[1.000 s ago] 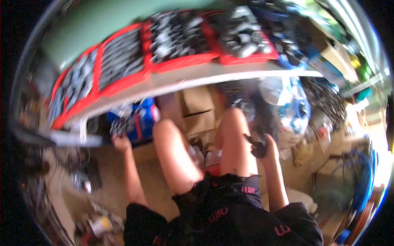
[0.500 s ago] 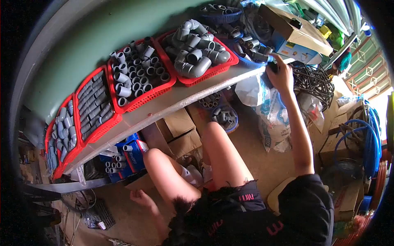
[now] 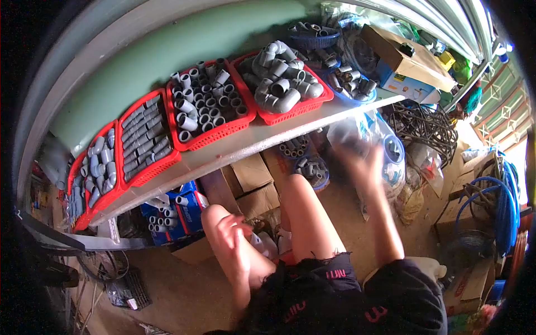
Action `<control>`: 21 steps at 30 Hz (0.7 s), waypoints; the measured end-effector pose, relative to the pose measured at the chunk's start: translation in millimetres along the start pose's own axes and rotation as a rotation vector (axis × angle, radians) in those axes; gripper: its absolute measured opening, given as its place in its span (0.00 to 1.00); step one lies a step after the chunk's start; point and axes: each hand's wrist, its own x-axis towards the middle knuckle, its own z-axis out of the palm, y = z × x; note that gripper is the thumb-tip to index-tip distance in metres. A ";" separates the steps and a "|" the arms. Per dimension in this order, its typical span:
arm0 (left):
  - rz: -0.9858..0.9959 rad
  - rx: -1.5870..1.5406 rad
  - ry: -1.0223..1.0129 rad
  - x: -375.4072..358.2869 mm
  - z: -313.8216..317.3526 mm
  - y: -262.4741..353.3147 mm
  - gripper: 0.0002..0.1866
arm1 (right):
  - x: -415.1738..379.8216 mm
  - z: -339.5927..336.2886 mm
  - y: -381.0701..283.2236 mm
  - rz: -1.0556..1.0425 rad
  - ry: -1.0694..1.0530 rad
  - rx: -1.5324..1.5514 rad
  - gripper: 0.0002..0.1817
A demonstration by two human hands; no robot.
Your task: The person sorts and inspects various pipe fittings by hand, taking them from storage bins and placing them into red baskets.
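My right hand, smeared by motion, is below the shelf edge in front of a clear plastic bag. A grey-dark blur shows at its fingertips; I cannot tell whether it is something held. Up on the shelf behind it stands a blue basket of grey pipe fittings. My left hand is raised over my left thigh, its fingers apart and nothing in them. Ahead of the left hand, under the shelf, lie cardboard boxes.
Red baskets of grey pipe fittings line the shelf. Beneath it are a blue box with pipe pieces and a small basket of fittings. At right, black coiled rods and a blue hose.
My right hand has come down from the blue basket on the shelf, back toward me. My left hand has risen from beside my leg to over the left thigh. The view has shifted slightly.
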 end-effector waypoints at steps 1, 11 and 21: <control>-0.087 -0.095 -0.092 -2.5 20.0 9.2 0.20 | -26.6 13.9 -1.0 0.002 -0.202 0.206 0.13; -0.064 -0.131 -0.143 -20.0 28.2 29.0 0.20 | -120.7 79.2 -34.4 0.196 -0.605 0.376 0.15; -0.253 -0.602 -0.216 -27.8 5.4 45.0 0.18 | -122.3 55.2 -49.6 -0.200 -0.240 0.432 0.34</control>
